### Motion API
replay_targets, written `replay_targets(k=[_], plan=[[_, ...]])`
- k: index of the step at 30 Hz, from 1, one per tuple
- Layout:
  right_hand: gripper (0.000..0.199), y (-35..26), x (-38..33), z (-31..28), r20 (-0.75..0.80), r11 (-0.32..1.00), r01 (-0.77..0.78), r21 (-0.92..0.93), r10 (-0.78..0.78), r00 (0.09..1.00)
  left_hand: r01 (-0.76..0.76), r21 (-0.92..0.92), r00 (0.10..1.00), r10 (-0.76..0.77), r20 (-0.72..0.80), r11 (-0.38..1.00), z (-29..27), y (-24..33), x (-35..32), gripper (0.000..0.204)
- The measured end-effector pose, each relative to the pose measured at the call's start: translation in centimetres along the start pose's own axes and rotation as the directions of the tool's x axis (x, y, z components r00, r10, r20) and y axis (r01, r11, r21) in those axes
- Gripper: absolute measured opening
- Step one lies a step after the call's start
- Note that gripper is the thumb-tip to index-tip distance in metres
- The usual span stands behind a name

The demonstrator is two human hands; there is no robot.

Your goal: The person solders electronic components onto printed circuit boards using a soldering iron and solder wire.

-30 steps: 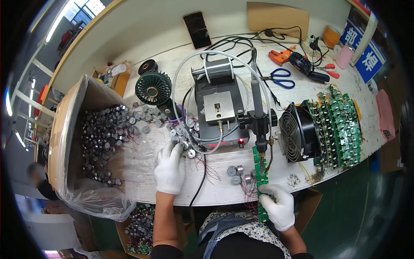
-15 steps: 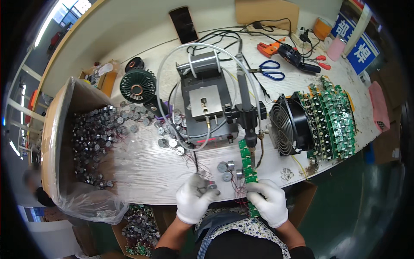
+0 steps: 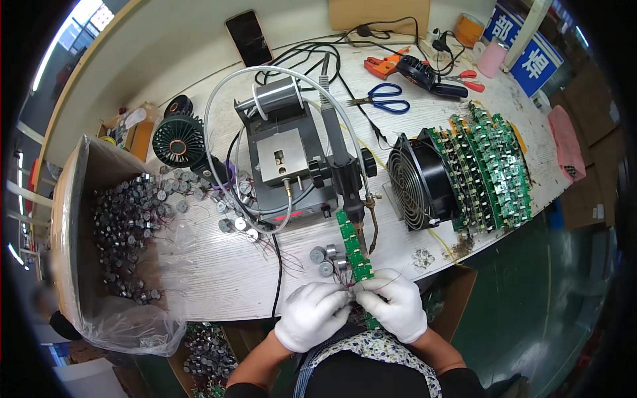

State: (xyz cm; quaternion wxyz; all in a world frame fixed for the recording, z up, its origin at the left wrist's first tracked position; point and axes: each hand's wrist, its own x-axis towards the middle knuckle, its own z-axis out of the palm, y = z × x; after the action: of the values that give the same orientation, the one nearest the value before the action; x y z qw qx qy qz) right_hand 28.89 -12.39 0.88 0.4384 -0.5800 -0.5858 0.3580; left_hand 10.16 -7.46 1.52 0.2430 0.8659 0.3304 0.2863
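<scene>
A narrow green circuit board (image 3: 355,247) runs from below the soldering iron tip (image 3: 361,240) toward the table's front edge. Closed at the fingertips beside that board, my white-gloved left hand (image 3: 313,317) pinches a small round motor, mostly hidden by the glove. My right hand (image 3: 396,306), also gloved, lies across the board's near part with thumb and forefinger pinched on thin wires by the left fingertips. One fine wire arcs above its knuckles. Several silver motors (image 3: 325,268) with wires stand just left of the board.
A soldering machine (image 3: 282,159) with a solder spool stands mid-table. Right of it are a black fan (image 3: 424,182) and rows of green boards (image 3: 494,172). A plastic-lined box (image 3: 73,232) of motors sits left. Scissors (image 3: 385,98) and a phone (image 3: 249,38) lie behind.
My left hand has brought the motor rightward to the board, and its fingertips now meet those of my right hand. The whole view has shifted, with table things appearing farther left.
</scene>
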Motion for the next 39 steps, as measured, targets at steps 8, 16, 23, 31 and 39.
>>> replay_targets(k=[8, 16, 23, 31, 39], plan=[[0.011, -1.1, 0.1, 0.3, -0.071, 0.995, -0.096, 0.024, 0.098, 0.993, 0.119, 0.267, 0.993, -0.111, -0.044, 0.956, -1.7, -2.2, 0.0, 0.024], [0.012, -0.9, 0.0, 0.5, -0.087, 0.997, -0.081, -0.001, 0.081, 0.993, 0.136, 0.436, 0.979, -0.053, -0.197, 0.890, -1.3, -1.6, 1.0, 0.023], [0.011, -1.1, -0.2, 0.2, -0.064, 0.994, -0.105, 0.026, 0.106, 0.992, -0.056, 0.030, 0.997, 0.058, -0.056, 0.998, 0.0, 0.4, 1.3, 0.029], [0.013, -0.9, -1.0, -1.3, -0.012, 0.999, -0.054, -0.003, 0.054, 0.998, 0.078, -0.254, 0.994, -0.055, 0.094, 0.964, 0.5, 0.5, 1.8, 0.022], [0.033, -0.6, -1.3, -1.5, -0.048, 0.993, -0.094, -0.070, 0.091, 0.995, 0.580, -0.494, 0.792, -0.590, 0.155, 0.648, -1.1, -1.0, 2.0, 0.011]])
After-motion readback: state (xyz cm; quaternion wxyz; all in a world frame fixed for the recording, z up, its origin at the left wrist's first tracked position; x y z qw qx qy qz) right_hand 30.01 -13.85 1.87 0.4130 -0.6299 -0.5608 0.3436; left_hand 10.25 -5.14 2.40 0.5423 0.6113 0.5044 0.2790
